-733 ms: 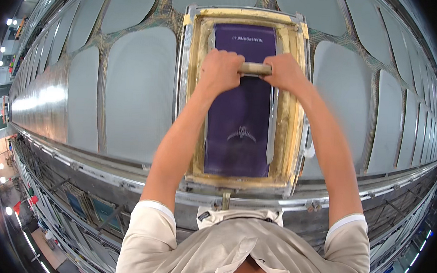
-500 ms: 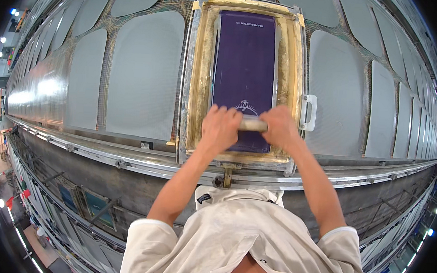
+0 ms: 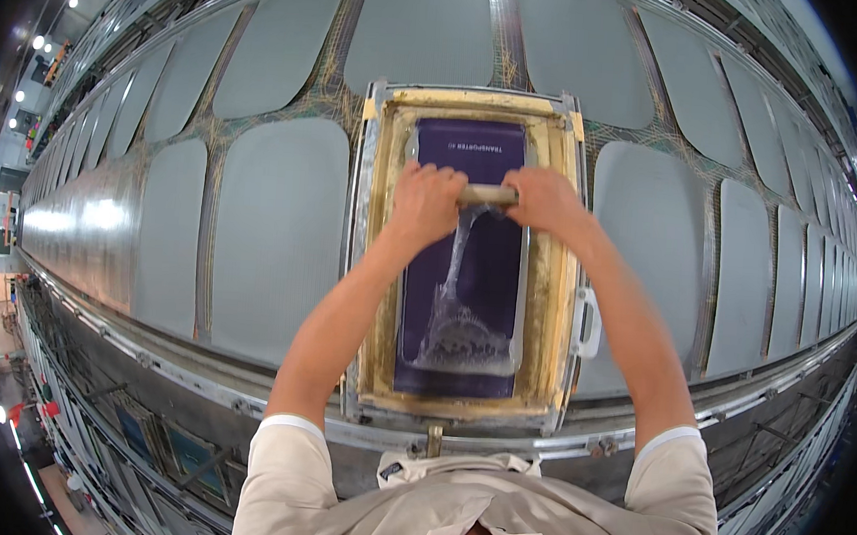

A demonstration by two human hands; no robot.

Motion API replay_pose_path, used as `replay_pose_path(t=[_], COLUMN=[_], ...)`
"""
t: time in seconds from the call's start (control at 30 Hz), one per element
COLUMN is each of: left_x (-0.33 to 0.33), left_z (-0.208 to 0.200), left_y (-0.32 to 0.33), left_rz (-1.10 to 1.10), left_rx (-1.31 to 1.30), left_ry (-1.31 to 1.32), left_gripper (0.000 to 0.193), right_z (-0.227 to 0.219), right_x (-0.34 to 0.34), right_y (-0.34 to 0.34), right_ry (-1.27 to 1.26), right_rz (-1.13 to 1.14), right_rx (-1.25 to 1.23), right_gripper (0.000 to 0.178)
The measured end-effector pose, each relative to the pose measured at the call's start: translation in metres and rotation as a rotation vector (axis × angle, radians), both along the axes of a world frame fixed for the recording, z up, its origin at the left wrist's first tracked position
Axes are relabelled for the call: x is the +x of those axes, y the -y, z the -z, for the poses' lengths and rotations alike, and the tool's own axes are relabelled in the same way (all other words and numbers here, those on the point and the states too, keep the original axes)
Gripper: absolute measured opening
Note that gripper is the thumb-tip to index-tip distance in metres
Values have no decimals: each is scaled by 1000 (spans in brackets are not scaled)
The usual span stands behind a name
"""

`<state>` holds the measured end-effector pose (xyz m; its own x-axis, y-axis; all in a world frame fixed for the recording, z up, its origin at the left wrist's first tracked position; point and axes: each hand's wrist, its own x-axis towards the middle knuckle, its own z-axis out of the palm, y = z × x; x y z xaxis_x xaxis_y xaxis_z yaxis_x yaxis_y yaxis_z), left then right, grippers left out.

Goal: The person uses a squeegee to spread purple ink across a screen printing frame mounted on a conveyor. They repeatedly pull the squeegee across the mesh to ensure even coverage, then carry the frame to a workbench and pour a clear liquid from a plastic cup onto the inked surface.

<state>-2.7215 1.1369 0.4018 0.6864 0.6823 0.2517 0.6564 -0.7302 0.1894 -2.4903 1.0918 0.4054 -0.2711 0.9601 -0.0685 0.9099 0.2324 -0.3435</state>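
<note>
My left hand (image 3: 429, 202) and my right hand (image 3: 546, 202) are both closed round a squeegee (image 3: 488, 196), one at each end of its pale bar. It lies across the upper part of a dark purple screen mesh (image 3: 491, 281). The mesh sits inside a screen-printing frame (image 3: 375, 294) with yellowish, stained inner borders. A wet, pale ink streak (image 3: 457, 250) trails from the squeegee down to a cloudy patch (image 3: 463, 343) over a dark emblem near the frame's lower end. My fingers hide parts of the bar, and its lower edge is hard to make out.
Flat grey panels (image 3: 271, 238) cover the long table on both sides of the frame and behind it. A white handle (image 3: 587, 322) juts from the frame's right side. Along the table's near edge runs a metal rail (image 3: 634, 439).
Both hands have pushed the squeegee away from me, from the mesh's lower part to its upper part. A wet streak and cloudy patch now show behind it. My view has shifted.
</note>
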Motion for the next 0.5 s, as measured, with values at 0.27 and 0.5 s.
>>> replay_pose_path(t=[0.27,0.5], left_x=[55,47], left_z=[0,1], left_y=[-143,-120], left_rz=[-37,-70], left_rx=[-38,-137], left_ry=[-176,-134], left_gripper=[24,22], right_z=[1,11], right_x=[45,31], right_y=[-143,-119], right_ry=[-30,10], right_rz=[119,157], right_rx=[-104,-127], right_gripper=[36,35])
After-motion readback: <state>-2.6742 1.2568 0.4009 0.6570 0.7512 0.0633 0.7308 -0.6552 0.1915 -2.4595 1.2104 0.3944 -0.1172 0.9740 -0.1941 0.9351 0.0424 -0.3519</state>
